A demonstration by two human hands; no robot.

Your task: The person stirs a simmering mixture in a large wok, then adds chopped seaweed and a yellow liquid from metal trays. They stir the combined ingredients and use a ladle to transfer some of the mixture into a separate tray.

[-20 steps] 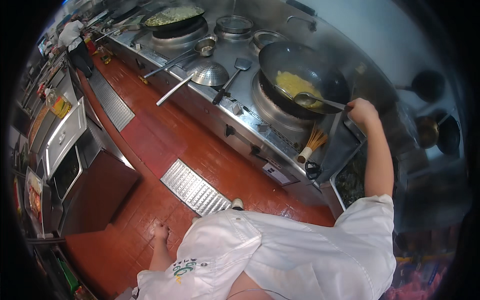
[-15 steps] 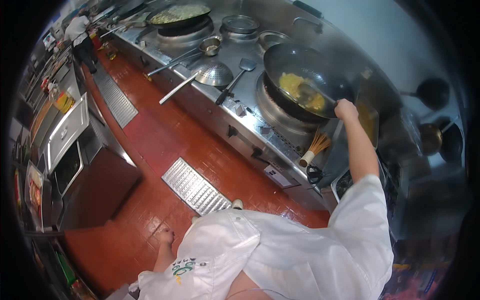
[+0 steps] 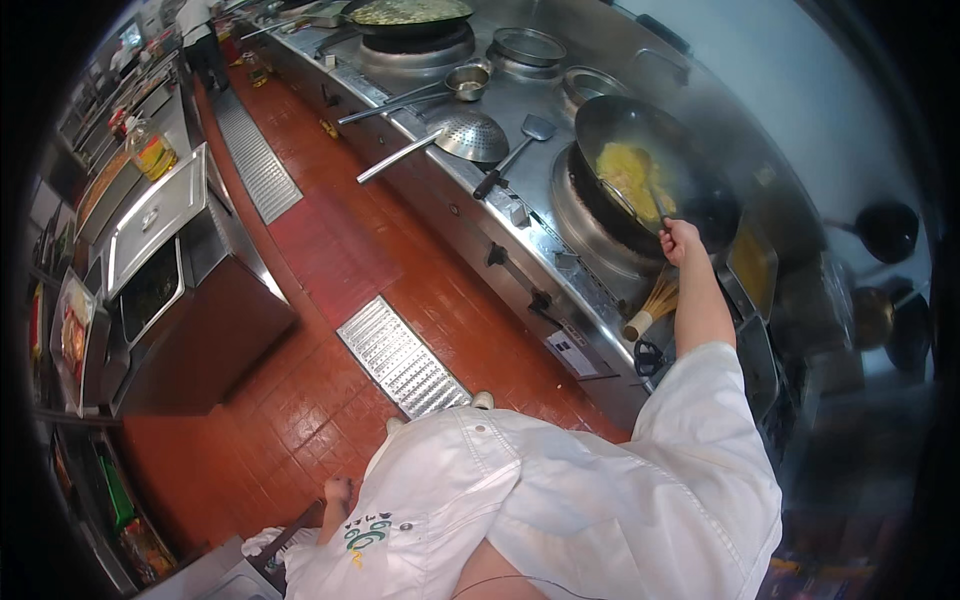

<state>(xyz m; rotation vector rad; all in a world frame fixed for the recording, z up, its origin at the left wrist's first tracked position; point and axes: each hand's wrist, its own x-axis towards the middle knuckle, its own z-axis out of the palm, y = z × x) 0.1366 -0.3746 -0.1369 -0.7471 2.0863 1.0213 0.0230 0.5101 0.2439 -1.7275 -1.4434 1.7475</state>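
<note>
My right hand [image 3: 680, 242] is closed around the handle of a ladle [image 3: 656, 196] that reaches down into a black wok [image 3: 700, 180]. Soft yellow food like beaten egg [image 3: 625, 165] lies in the wok, and the ladle's bowl is hidden in it. The wok sits tilted on a round steel burner [image 3: 575, 215], with a loop handle on its near rim. Below my right wrist lies a bamboo wok brush [image 3: 652, 308]. My left hand [image 3: 338, 490] hangs low by my side with its fingers curled in and nothing visible in them.
On the steel range are a spatula [image 3: 520, 155], a perforated strainer [image 3: 472, 137], a small long-handled pot [image 3: 467, 84] and another wok [image 3: 412, 12] full of food. A steel counter [image 3: 215, 255] runs along the left. A person [image 3: 200, 40] stands far up the aisle; a metal floor grate [image 3: 400, 360] crosses it.
My right hand has drawn the ladle lower and nearer along the wok's rim. The yellow food has spread and gathered round the ladle. My left hand stays low, and the view has shifted.
</note>
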